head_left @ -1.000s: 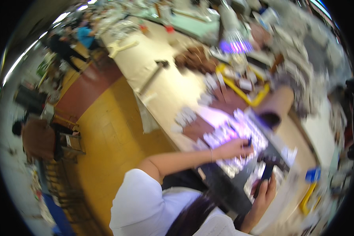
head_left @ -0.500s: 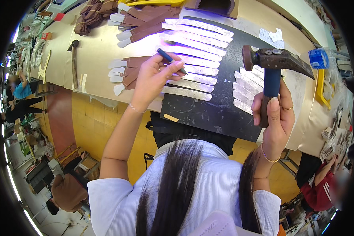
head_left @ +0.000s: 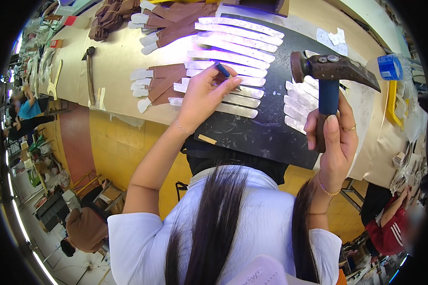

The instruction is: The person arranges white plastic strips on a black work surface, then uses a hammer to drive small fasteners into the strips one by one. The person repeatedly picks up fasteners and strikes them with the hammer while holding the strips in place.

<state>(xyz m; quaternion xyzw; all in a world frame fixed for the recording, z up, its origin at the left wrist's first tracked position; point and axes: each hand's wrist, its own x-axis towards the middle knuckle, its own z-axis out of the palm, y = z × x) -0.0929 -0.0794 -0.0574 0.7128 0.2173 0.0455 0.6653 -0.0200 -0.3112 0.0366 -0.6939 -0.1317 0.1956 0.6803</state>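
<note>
In my left hand (head_left: 209,90) a short punch with a blue body (head_left: 222,70) is pinched between thumb and fingers. Its narrow dark tip points down at the pale, silvery strips (head_left: 240,99), which lie in a fanned row over a black board (head_left: 271,123). My fingers hide part of the middle strips. My right hand (head_left: 335,137) grips a hammer (head_left: 330,69) upright by its handle, blue above and brown below. The dark metal head is raised over the board's right side, partly covering a second group of pale strips (head_left: 295,107).
Brown straps with pale ends (head_left: 161,85) lie left of the board. Another hammer (head_left: 90,76) rests farther left, and bundled brown straps (head_left: 111,19) sit at the back. A blue-labelled clear container (head_left: 390,67) stands at right. Other people (head_left: 85,228) work nearby.
My left hand has moved right and slightly nearer with the punch, over the lower strips. My right hand holds the hammer almost where it was.
</note>
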